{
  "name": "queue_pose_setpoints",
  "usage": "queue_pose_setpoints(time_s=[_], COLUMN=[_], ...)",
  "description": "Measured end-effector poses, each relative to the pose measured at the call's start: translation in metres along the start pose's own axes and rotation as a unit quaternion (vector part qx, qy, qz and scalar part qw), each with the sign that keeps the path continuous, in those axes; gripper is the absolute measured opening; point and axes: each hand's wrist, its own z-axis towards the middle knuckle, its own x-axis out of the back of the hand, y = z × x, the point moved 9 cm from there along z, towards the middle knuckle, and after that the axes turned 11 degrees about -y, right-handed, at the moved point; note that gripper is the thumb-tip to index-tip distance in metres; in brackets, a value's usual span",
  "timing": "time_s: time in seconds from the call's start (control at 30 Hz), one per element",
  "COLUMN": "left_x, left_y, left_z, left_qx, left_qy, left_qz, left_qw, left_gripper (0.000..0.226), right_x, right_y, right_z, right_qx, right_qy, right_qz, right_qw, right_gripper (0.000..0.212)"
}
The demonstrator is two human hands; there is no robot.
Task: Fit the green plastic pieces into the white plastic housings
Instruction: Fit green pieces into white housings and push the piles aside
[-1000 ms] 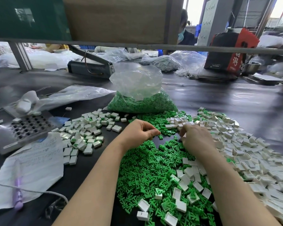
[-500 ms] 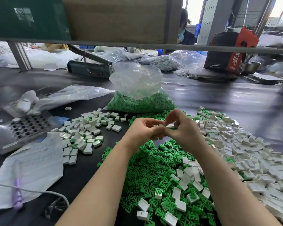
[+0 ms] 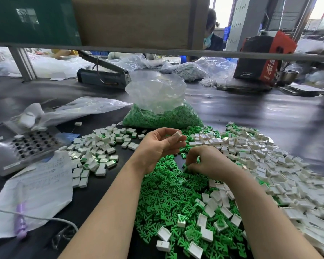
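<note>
Two hands over green pieces (image 3: 168,193): left hand (image 3: 157,146) pinching one white housing (image 3: 177,135), raised; right hand (image 3: 208,161) low, fingers curled, pinching among loose green ones.

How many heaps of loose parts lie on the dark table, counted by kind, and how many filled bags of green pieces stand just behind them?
heap of loose green pieces: 1
heap of white housings: 1
heap of housings showing green inside: 1
bag of green pieces: 1
Total: 4
</note>
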Motion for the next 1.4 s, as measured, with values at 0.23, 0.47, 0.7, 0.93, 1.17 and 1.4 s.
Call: queue_pose_setpoints(time_s=[0.23,0.47,0.7,0.93,1.17,1.4], left_x=[0.006,0.012,0.008,0.001,-0.002,-0.004], left_y=[0.002,0.001,0.003,0.005,0.006,0.008], left_z=[0.000,-0.001,-0.001,-0.001,0.000,0.001], left_qx=[-0.009,-0.010,-0.018,-0.017,-0.013,-0.019], left_qy=[0.019,0.044,0.042,0.043,0.046,0.048], left_qz=[0.016,0.023,0.022,0.037,0.081,0.096], left_qw=[1.000,0.999,0.999,0.998,0.996,0.994], left_gripper=[0.028,0.028,0.025,0.027,0.013,0.014], right_x=[-0.004,-0.004,0.020,0.033,0.030,0.027], right_y=[0.001,-0.003,0.006,0.008,0.016,0.015], right_z=[0.000,0.002,-0.009,-0.015,-0.014,-0.012], right_qx=[0.012,0.018,0.040,0.096,0.078,0.083], right_qy=[-0.008,0.006,0.135,0.195,0.210,0.206], right_qz=[0.054,0.050,0.307,0.549,0.599,0.614], right_qw=[0.998,0.999,0.941,0.807,0.769,0.757], right_gripper=[0.015,0.011,0.008,0.014,0.006,0.008])
